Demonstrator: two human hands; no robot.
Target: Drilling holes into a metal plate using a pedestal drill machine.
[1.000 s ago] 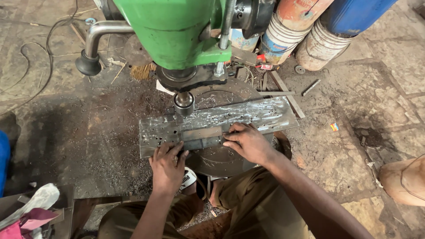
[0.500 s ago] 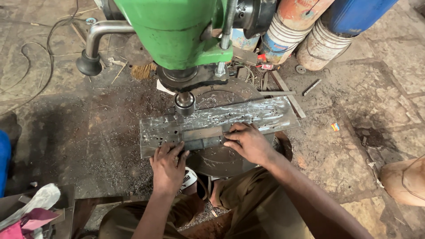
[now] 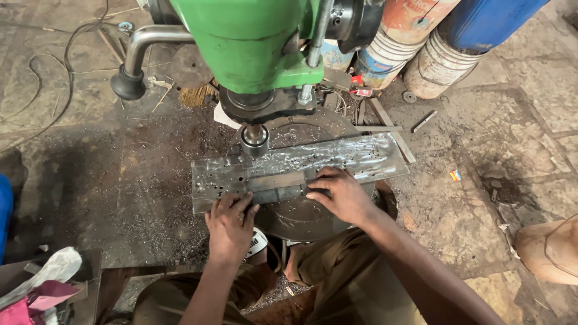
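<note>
A long grey steel plate [image 3: 361, 157], pitted and covered in metal chips, lies across the round table [image 3: 301, 216] of a green drill press [image 3: 253, 42]. A smaller flat metal bar [image 3: 277, 180] rests on the plate just below the drill chuck [image 3: 254, 138]. My left hand [image 3: 230, 221] presses on the plate's near edge at the left, fingers spread over it. My right hand [image 3: 341, 194] lies on the bar's right end and the plate, holding them down. Both hands sit close in front of the chuck.
The press's feed lever with a black knob [image 3: 127, 84] sticks out to the left. Several drums and buckets [image 3: 433, 66] stand behind at the right. Metal shavings cover the stone floor. Cloth rags [image 3: 36, 283] lie at bottom left; a cable [image 3: 36, 66] runs at top left.
The view has shifted slightly. Both hands stay on the plate and bar in the same places.
</note>
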